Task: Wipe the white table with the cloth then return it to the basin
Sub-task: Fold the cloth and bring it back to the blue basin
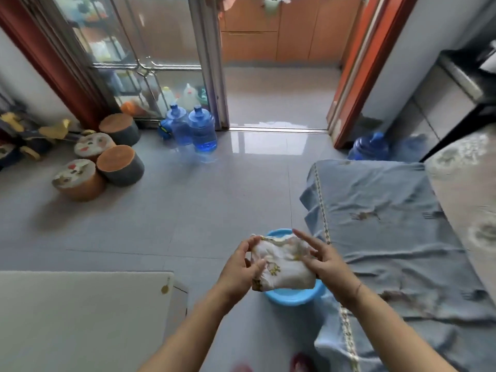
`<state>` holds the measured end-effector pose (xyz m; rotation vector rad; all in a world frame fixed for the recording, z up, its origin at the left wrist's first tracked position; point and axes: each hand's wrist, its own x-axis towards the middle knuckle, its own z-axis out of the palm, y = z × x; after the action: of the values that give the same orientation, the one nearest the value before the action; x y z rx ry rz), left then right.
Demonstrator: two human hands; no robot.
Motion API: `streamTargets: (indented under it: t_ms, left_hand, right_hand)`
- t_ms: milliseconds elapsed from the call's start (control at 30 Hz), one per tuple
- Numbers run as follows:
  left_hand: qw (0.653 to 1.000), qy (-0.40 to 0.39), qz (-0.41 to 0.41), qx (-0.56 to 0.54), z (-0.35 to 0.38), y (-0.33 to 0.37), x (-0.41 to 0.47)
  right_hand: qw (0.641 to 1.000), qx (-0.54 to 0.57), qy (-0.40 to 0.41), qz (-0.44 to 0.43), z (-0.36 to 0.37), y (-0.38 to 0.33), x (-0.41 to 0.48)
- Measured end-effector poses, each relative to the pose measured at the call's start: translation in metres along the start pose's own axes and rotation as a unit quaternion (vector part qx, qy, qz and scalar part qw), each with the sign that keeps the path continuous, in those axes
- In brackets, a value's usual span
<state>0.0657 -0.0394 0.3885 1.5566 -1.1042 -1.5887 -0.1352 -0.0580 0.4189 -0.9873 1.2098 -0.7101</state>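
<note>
A white printed cloth (284,264) held over a round blue plastic basin (292,298).
We see left hand (241,267) and right hand (326,263) gripping it, likely so drips fall below the fingers; the white bench (80,318) lies to their left.

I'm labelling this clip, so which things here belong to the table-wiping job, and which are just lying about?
Part of the job:
cloth, held by left hand and right hand
blue basin, under the cloth
white table, lower left

Just lying about:
water bottles
round stools
blue cover, on the right
</note>
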Motion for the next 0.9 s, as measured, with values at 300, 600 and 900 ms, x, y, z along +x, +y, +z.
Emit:
streamTargets:
  t_ms: [300, 600, 900]
  left_hand:
    - [0.99, -0.031, -0.053, 0.128, 0.083, -0.104, 0.068]
    - [0.954, -0.03, -0.076, 0.287, 0.125, -0.288, 0.155]
    - [0.931, -0.024, -0.077, 0.356, 0.148, -0.431, 0.222]
  right_hand:
    - [0.985, -0.148, 0.008, 0.085, -0.08, 0.125, 0.03]
    - [0.931, -0.346, -0.034, 0.11, -0.1, 0.318, 0.12]
    - [0.864, -0.495, -0.002, 0.094, -0.102, 0.486, 0.18]
